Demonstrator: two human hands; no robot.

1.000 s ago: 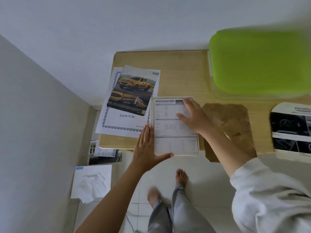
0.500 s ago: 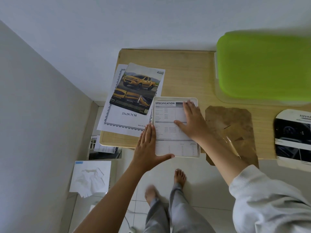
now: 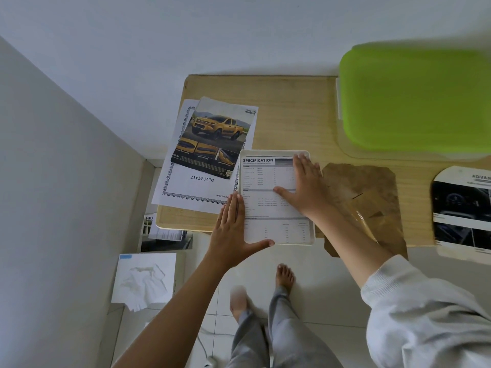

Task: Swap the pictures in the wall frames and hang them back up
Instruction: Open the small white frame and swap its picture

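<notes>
A white picture frame (image 3: pixel 311 241) lies face down at the table's front edge, overhanging it. A sheet headed SPECIFICATION (image 3: pixel 261 181) lies inside it. My right hand (image 3: pixel 305 185) presses flat on the sheet's right side, fingers spread. My left hand (image 3: pixel 233 232) lies flat against the frame's left and front edges, thumb along the front rim. To the left lies a picture of a yellow pickup truck (image 3: pixel 215 139) on a white bordered insert sheet marked 21x29.7CM (image 3: pixel 196 187). A brown backing board (image 3: pixel 369 197) lies to the right of the frame.
A lime green lidded box (image 3: pixel 414 99) stands at the table's back right. A second frame with a dark car-interior picture (image 3: pixel 462 211) lies at the right edge. A tissue box (image 3: pixel 144 280) and leaflets (image 3: pixel 164 232) sit below on the left. The wooden table (image 3: pixel 292 110) meets white walls.
My right hand has slid up the sheet toward its top right corner. My left hand stays against the frame's left edge. The view has shifted slightly.
</notes>
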